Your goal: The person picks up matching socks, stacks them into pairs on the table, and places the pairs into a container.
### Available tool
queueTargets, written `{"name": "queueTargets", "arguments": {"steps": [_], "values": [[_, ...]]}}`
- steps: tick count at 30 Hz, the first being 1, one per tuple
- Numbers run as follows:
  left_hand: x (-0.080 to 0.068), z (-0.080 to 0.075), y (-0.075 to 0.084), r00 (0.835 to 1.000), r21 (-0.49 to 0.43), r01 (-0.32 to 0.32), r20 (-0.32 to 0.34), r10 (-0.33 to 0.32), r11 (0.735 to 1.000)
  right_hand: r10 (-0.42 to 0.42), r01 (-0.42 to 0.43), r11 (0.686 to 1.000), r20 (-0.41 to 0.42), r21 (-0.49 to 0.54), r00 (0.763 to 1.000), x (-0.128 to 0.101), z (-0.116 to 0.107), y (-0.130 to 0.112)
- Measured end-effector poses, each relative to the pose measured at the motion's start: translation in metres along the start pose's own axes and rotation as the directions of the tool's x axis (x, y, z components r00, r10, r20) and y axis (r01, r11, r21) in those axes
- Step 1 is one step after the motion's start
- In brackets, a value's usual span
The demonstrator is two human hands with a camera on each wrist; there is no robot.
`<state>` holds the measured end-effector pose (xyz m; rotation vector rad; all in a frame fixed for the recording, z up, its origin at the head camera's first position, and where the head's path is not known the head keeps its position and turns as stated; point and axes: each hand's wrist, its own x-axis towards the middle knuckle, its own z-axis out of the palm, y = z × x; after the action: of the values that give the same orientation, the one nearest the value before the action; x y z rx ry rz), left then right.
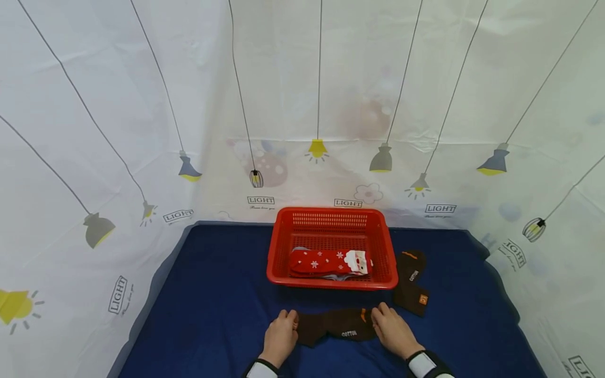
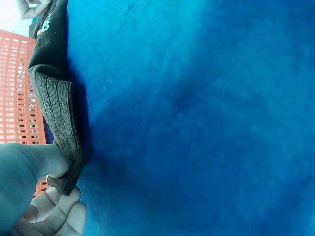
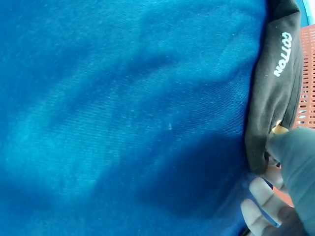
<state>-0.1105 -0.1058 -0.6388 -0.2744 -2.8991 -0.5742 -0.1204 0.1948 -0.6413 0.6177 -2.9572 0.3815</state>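
Note:
A dark brown sock (image 1: 337,324) with white COTTON lettering is stretched sideways in front of the basket. Its ribbed cuff end (image 2: 59,113) is pinched between the thumb and fingers of my left hand (image 1: 281,336). At the toe end, near an orange mark, my right hand (image 1: 394,331) pinches the fabric (image 3: 276,83). A second brown sock (image 1: 410,283) lies to the right of the basket, bent, with an orange label at its lower end.
The red plastic basket (image 1: 333,284) stands just beyond my hands. Inside it lie red socks (image 1: 326,262) with snowflakes and a Santa face, over something grey. Dark blue cloth (image 1: 212,315) covers the table; a printed white curtain (image 1: 293,79) hangs behind and at both sides.

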Motion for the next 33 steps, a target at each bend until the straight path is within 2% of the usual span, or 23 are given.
{"name": "queueTargets", "arguments": {"steps": [5, 9, 15, 21, 28, 33], "values": [[0.001, 0.001, -0.005, 0.999, 0.007, -0.035, -0.007, 0.035, 0.999, -0.015, 0.014, 0.999, 0.027, 0.032, 1.0, -0.001, 0.003, -0.001], [0.003, 0.002, -0.006, 0.999, 0.001, -0.05, -0.013, 0.05, 0.999, -0.052, 0.052, 0.999, 0.0, 0.012, 0.999, 0.0, 0.006, -0.001], [0.007, -0.009, -0.005, 0.998, -0.034, -0.051, -0.045, 0.05, 0.998, -0.111, 0.111, 0.994, -0.01, 0.017, 0.994, 0.001, -0.003, -0.001], [0.01, -0.018, -0.005, 0.992, -0.056, -0.075, -0.102, 0.069, 0.996, -0.107, 0.107, 0.994, -0.018, 0.025, 0.994, 0.006, -0.015, 0.004], [0.009, -0.019, -0.007, 0.994, -0.073, -0.082, -0.082, 0.076, 0.994, -0.117, 0.117, 0.993, -0.021, 0.02, 0.993, 0.004, -0.02, 0.007], [0.006, -0.013, -0.01, 0.998, -0.085, -0.045, -0.038, 0.042, 0.995, -0.117, 0.117, 0.992, 0.0, 0.035, 0.993, -0.001, -0.016, 0.005]]}}
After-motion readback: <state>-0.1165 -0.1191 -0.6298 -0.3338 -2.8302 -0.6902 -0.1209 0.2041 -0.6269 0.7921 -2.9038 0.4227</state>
